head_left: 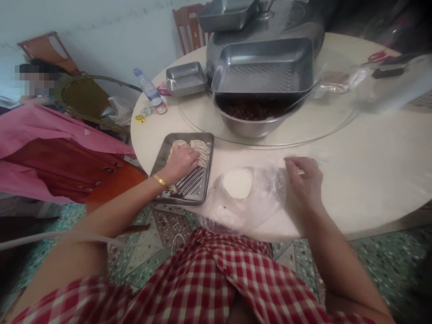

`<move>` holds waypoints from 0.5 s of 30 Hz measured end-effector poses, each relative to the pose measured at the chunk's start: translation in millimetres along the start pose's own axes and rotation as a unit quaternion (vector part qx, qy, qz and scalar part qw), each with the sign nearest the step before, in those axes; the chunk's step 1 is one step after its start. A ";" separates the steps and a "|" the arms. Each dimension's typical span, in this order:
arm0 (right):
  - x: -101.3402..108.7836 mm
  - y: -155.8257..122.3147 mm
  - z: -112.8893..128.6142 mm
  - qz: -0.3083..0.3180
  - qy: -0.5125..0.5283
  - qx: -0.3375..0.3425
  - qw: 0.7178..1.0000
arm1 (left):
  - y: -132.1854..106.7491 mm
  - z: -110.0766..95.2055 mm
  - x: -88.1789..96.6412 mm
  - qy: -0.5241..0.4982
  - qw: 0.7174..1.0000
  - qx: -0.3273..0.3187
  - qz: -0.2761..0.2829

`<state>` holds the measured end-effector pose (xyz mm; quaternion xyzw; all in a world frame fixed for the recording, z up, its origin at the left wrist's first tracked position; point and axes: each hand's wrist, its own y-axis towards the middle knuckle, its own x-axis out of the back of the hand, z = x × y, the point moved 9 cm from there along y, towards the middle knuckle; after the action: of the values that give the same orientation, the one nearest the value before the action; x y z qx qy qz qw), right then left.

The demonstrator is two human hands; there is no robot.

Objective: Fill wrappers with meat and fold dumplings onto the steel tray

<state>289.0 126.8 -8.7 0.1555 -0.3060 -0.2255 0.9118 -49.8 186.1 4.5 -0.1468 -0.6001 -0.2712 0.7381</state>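
Observation:
My left hand (182, 161) reaches over a dark metal tray (206, 184), its fingers curled down onto a dumpling whose shape they mostly hide. Other pale folded dumplings (200, 150) lie beside it in rows on the ridged bottom. On the table in front of me a round white dough wrapper (237, 183) lies flat on a clear plastic bag (270, 189). At the bag's right edge, the fingers of my right hand (305, 177) are pinched together on the plastic.
A steel bowl of dark filling (256, 128) stands on the glass turntable (199, 128), with a large metal pan (263, 67) above it. A smaller pan (186, 80), a bottle (147, 87) and a small jar (159, 106) sit at left. A person (37, 81) is behind chairs.

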 end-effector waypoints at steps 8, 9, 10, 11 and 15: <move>1.4 0.8 1.1 -0.012 0.004 0.026 1.000 | 2.7 -6.3 -6.9 0.006 0.999 -0.046 -0.001; 1.6 0.8 1.4 -0.013 0.004 0.028 1.000 | 2.6 -6.6 -7.4 0.007 0.999 -0.047 -0.001; 1.7 0.7 1.7 -0.013 0.004 0.030 0.999 | 2.5 -7.0 -7.5 0.009 0.999 -0.047 0.000; 1.7 0.7 1.8 -0.014 0.004 0.031 0.999 | 2.2 -7.7 -7.4 0.011 0.999 -0.048 0.002; -0.3 0.2 -2.2 -0.006 -0.001 0.015 1.000 | 1.9 -15.5 -6.1 0.015 0.998 -0.065 0.022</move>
<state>290.2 127.5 -10.5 0.1706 -0.3089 -0.2269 0.9077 -37.0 180.6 -4.8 -0.2036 -0.5665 -0.2957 0.7417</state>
